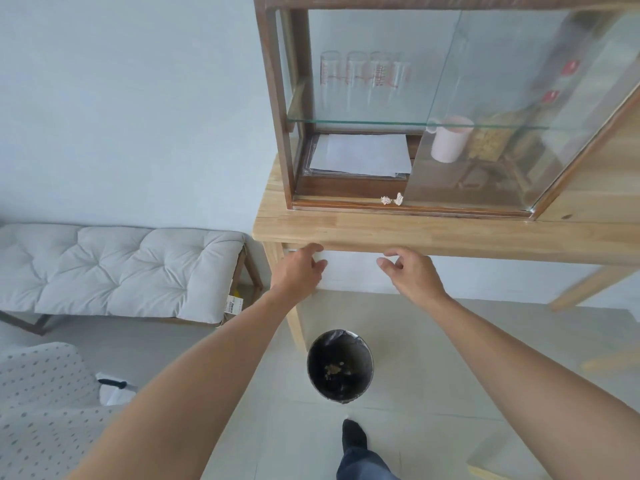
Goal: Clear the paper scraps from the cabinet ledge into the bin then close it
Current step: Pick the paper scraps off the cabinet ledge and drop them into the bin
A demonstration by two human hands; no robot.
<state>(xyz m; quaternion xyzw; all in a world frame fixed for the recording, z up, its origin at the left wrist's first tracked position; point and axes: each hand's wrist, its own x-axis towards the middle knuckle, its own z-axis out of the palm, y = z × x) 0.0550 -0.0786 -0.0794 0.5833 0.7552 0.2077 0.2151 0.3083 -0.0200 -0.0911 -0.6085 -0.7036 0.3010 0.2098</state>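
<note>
On the cabinet ledge (346, 203), two crumpled paper scraps (392, 199) lie side by side, just left of the sliding glass door (485, 109), which stands partly open. Cabinet rests on a light wooden worktop (450, 233). Left hand (300, 268) and right hand (412, 271) both raised below the worktop's front edge, fingers loosely curled, holding nothing. Bin (340, 365) on the floor below, open, dark liner, debris at bottom.
</note>
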